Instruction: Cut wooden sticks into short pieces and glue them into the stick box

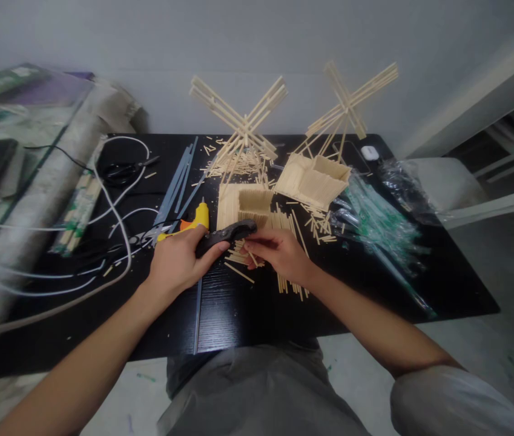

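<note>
My left hand (179, 257) is wrapped around a black hand tool (232, 232) whose curved end points right; its exact kind cannot be made out. Close beside that end, my right hand (281, 254) pinches a thin wooden stick (253, 259). Cut sticks (238, 275) lie under and around both hands. Just behind them stands a windmill model (245, 136) of wooden sticks, with crossed blades over a stick-walled base (227, 209). A yellow glue gun (200, 217) sits behind my left hand, partly hidden by it.
A second stick windmill (315, 175) stands at the right rear. Clear plastic bags with green (379, 218) lie on the table's right. White cables (118, 242), black scissors (125, 172) and grey strips (177, 181) lie left. A white earbud case (369, 152) is near the back edge.
</note>
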The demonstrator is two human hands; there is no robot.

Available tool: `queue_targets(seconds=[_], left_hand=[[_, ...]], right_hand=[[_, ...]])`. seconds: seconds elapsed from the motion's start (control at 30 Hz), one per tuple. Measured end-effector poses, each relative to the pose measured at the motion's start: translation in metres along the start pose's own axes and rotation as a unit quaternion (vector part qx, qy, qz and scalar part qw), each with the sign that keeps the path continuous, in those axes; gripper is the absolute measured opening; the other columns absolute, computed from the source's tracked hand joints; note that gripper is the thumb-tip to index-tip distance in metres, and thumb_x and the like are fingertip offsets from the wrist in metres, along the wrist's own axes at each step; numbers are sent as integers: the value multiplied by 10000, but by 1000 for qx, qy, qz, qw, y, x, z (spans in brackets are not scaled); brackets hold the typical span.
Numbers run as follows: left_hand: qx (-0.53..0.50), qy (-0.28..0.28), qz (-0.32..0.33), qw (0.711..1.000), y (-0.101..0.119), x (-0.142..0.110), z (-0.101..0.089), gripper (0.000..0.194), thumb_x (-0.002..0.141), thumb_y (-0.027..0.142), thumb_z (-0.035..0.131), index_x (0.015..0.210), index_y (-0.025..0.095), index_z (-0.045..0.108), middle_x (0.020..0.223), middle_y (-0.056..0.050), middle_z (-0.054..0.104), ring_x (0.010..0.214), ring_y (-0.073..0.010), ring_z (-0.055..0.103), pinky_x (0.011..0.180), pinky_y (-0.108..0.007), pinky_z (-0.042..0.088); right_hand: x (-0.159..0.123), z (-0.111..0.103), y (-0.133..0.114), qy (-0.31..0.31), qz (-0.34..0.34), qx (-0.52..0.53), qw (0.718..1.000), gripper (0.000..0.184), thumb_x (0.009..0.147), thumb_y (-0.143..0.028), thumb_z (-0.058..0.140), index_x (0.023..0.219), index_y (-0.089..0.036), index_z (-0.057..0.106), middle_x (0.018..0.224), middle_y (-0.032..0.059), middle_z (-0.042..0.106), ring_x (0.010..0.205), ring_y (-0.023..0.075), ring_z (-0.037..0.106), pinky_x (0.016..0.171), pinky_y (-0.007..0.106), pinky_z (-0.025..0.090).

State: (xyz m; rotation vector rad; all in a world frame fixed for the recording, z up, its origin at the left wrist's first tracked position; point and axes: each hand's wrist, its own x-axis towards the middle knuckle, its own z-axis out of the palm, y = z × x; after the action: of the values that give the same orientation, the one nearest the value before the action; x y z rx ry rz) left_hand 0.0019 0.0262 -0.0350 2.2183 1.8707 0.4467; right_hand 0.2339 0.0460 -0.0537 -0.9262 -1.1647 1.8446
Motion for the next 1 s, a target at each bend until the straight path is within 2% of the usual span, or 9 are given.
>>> queue_targets(seconds=[0.13, 0.27, 0.37, 0.43, 0.53, 0.67, 0.8, 0.9, 1.0], left_hand=[[-225, -33, -34, 973, -3, 3, -1, 603, 974, 685, 379, 714, 194, 615, 571, -16, 561, 552, -165, 533, 571, -300, 372], [-452, -93, -106, 881, -5, 6, 3, 743, 969, 784, 225, 705, 206, 611, 478, 5, 445, 423, -138, 395, 449, -293, 293], [-543, -112, -131, 822, -4, 9, 7, 756, 940, 831, 229, 732, 216, 617, 461, 13, 415, 389, -130, 353, 417, -290, 258], [-590, -116, -139, 787, -2, 10, 9, 754, 909, 864, 270, 735, 216, 612, 456, 19, 402, 370, -115, 310, 400, -282, 227], [-640, -117, -137, 747, 0, 11, 10, 751, 875, 894, 329, 694, 210, 581, 452, 26, 387, 357, -95, 273, 387, -271, 200], [-655, -92, -134, 738, 0, 12, 9, 768, 842, 916, 381, 669, 196, 581, 448, 28, 382, 351, -87, 284, 379, -263, 205], [-651, -81, -136, 742, 1, 12, 9, 780, 803, 944, 394, 632, 197, 537, 440, 22, 391, 350, -87, 302, 372, -257, 217], [-645, -75, -142, 747, 1, 12, 11, 764, 799, 938, 406, 656, 198, 532, 428, 28, 393, 352, -92, 311, 377, -255, 227], [-643, -56, -123, 754, 0, 12, 9, 674, 874, 833, 427, 773, 184, 581, 463, 32, 440, 384, -101, 342, 412, -264, 267]], right_hand=[[1, -2, 2, -1, -1, 3, 1000, 399, 766, -431, 892, 1080, -203, 799, 835, 22, 790, 619, 117, 705, 625, 283, 647], [2, -4, 3, -16, -28, -11, 999, 436, 803, -413, 861, 1183, -221, 770, 864, 16, 787, 620, 109, 699, 620, 269, 628], [1, -5, 3, -2, -69, -75, 995, 413, 833, -388, 839, 1209, -235, 764, 885, 13, 789, 676, 119, 712, 668, 272, 610], [0, -7, 1, 26, -113, -163, 980, 336, 835, -367, 845, 1138, -232, 790, 898, 22, 797, 748, 141, 729, 724, 286, 595], [0, -9, 2, 51, -193, -330, 923, 159, 873, -340, 823, 971, -216, 812, 891, 42, 800, 779, 169, 727, 761, 314, 570], [2, -12, 8, 19, -262, -478, 838, 81, 931, -249, 762, 912, -173, 783, 880, 77, 777, 835, 204, 708, 803, 347, 561], [3, -14, 13, -4, -270, -550, 790, 49, 956, -190, 716, 969, -164, 756, 916, 84, 767, 909, 223, 687, 864, 380, 559], [2, -15, 11, -6, -266, -579, 771, 51, 962, -173, 700, 980, -163, 747, 939, 90, 764, 932, 230, 680, 882, 391, 557], [0, -15, 2, -1, -254, -574, 778, 46, 952, -163, 709, 975, -161, 748, 949, 91, 764, 936, 230, 691, 874, 381, 562]])
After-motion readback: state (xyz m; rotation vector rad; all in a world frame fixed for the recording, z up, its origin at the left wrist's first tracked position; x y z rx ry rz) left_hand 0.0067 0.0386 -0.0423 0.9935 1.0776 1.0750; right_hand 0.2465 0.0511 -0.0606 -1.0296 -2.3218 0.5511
